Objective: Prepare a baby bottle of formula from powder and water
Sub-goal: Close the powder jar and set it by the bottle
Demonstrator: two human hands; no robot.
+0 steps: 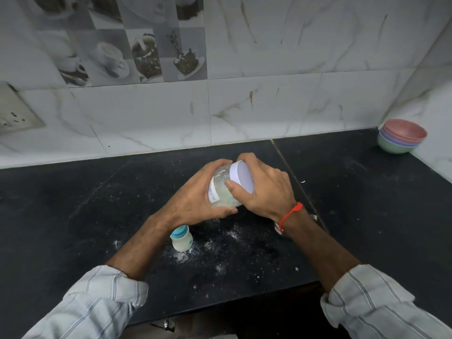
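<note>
Striped sleeves (93,304) of mine, rolled up at the forearms, fill the near corners, and both arms reach out over the black tabletop (354,216). Between my hands I hold the formula jar (220,189), a clear plastic jar tipped on its side above the tabletop, lid pointing right and toward me. My left hand (195,196) wraps round the body of the jar, fingers over the far side and thumb under the near side, so that grip is closed on the jar. My right hand (264,189) curls round the white lid (241,176), thumb pressed on its near rim; that grip is closed on the lid. A white label (213,193) with blue handwriting shows between my hands. Round my right wrist sits a red thread band (289,214).

Nearer to me, just under my left wrist, the small baby bottle (181,239) stands upright on the tabletop, white inside, with a blue cap. White powder (220,241) is scattered on the tabletop around and to the right of it.

Far right, in the corner, stands a stack of coloured bowls (402,135). A wall socket (14,113) is on the far left tiles.
</note>
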